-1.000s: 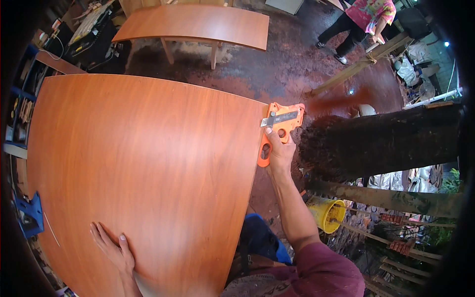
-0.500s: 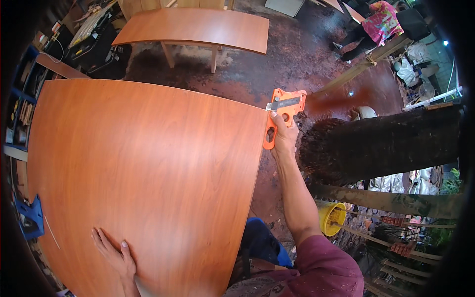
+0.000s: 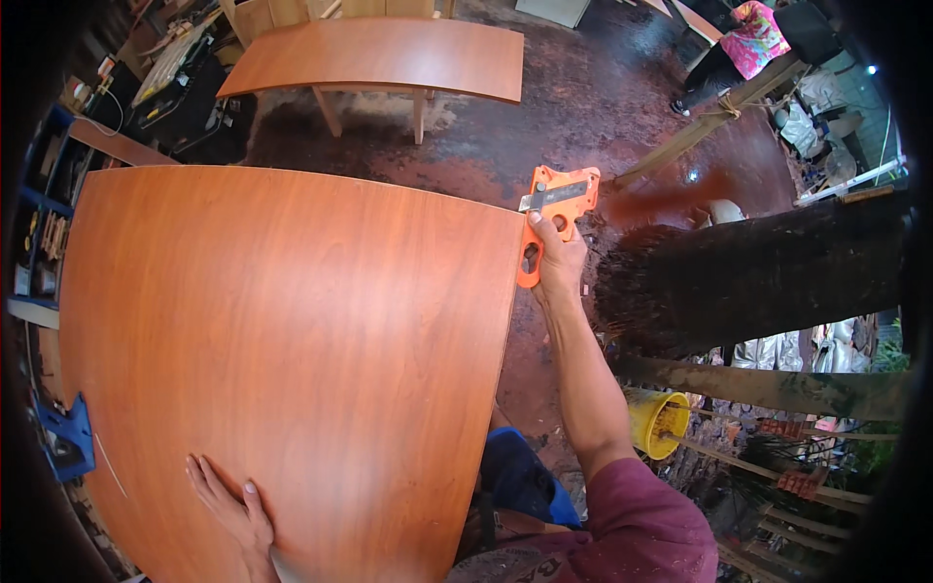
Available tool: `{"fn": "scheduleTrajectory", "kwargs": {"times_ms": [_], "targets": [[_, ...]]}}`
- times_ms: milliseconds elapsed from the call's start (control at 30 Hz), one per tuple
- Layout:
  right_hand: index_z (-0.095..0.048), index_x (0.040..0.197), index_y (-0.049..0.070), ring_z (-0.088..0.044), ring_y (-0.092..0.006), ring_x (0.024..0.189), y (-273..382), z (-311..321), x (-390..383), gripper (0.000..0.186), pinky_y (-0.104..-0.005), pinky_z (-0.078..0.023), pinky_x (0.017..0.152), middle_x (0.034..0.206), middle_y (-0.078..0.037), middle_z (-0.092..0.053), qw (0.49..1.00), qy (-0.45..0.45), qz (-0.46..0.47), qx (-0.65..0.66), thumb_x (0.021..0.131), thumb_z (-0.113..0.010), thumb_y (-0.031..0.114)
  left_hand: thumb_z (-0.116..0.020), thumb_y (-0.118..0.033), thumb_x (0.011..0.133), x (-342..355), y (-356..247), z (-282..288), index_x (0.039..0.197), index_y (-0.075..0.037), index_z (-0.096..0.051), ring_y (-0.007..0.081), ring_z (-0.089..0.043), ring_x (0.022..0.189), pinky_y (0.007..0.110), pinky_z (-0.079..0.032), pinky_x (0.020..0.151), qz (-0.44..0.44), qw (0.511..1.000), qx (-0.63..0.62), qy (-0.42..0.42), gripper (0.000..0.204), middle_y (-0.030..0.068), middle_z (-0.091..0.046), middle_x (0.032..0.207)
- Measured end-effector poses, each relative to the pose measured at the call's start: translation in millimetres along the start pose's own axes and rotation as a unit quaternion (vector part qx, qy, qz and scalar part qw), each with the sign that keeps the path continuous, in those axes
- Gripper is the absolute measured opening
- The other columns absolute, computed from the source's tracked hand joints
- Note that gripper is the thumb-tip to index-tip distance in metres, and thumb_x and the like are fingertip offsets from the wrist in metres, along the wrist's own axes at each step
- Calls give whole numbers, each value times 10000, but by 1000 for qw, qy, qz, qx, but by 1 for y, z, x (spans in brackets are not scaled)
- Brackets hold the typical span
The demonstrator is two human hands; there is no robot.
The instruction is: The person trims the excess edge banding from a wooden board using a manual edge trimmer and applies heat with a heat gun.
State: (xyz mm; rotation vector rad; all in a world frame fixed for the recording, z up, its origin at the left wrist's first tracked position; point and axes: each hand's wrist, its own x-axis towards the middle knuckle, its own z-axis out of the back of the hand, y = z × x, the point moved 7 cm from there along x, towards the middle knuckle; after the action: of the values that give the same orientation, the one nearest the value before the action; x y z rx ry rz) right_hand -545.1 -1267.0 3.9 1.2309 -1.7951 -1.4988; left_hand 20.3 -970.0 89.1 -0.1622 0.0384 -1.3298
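Observation:
A large wood-grain panel (image 3: 292, 321), reddish brown, lies flat in front of me. My left hand (image 3: 233, 505) rests palm down on its near left part, fingers stretched out and thumb apart. At the far right corner of the panel, my right hand (image 3: 559, 257) is closed around an orange hand-held edge trimmer (image 3: 573, 185) with a dark metal plate on top. The trimmer's metal tip meets the panel's corner, and its body sticks out past the right edge. Some of my right fingers are hidden beneath the tool.
Beyond the panel stands another wood-grain panel (image 3: 379, 58) on wooden legs. A thick dark post (image 3: 758, 277) and a yellow bucket (image 3: 661, 425) are at right. A blue tool (image 3: 66, 437) sits by the left edge. A person in a bright patterned top (image 3: 755, 41) is at far right.
My view has shifted slightly. Both hands keep nearly the same places on the panel and trimmer. The person in the background has changed posture.

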Motion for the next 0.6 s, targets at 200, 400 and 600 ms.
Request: {"fn": "scheduleTrajectory", "kwargs": {"times_ms": [200,400,600], "targets": [[-675,1136,33,-665,-104,862,-9,-2,3,232,-287,-525,679,1025,-16,-697,998,-10,20,65,930,-759,100,-506,-432,1048,2,-2,3,1626,52,-265,478,-174,1578,587,-122,1281,0,1000,8,-8,791,291,-208,1704],[-679,1129,37,-669,-102,861,-7,1,6,225,-288,-531,681,1019,-10,-698,998,17,20,60,928,-763,93,-500,-436,1049,2,-4,3,1623,56,-262,479,-171,1578,585,-120,1281,-7,1000,9,-4,792,291,-199,1706],[-678,1138,40,-666,-91,800,-5,-3,1,236,-266,-517,596,979,2,-694,998,23,18,51,927,-767,96,-497,-436,1049,1,-1,3,1628,53,-253,471,-165,1582,581,-112,1283,-4,1000,12,3,797,288,-185,1711]]}}
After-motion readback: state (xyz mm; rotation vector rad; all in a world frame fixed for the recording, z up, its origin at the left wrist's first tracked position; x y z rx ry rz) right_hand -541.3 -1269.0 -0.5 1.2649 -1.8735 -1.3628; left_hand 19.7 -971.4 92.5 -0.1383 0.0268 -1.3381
